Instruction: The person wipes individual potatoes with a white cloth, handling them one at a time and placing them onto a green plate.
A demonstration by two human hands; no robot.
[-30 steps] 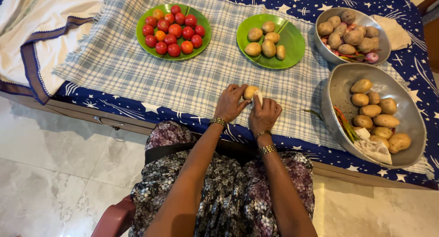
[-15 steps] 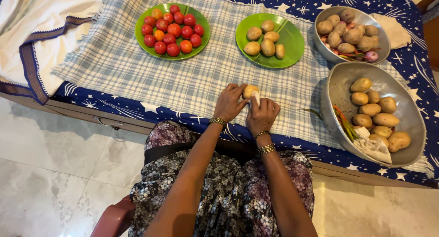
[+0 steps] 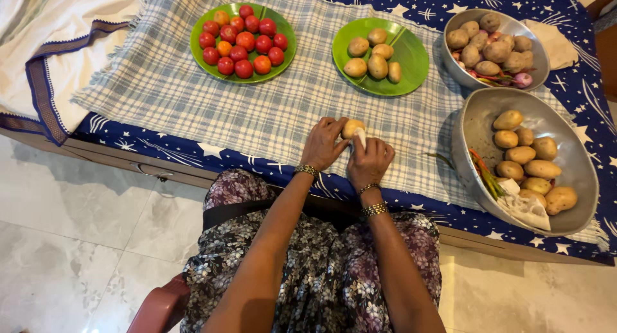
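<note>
Our left hand (image 3: pixel 323 145) grips a potato (image 3: pixel 352 128) while our right hand (image 3: pixel 370 162) pinches a white cloth (image 3: pixel 360 138) against it, above the checked cloth (image 3: pixel 257 108).

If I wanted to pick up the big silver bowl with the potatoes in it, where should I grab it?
Probably with both hands on the big silver bowl's rim, one at each side, coming from above. It is wide and shallow, and the potatoes make it heavy. The near rim is bare; a white cloth lies inside.
</note>
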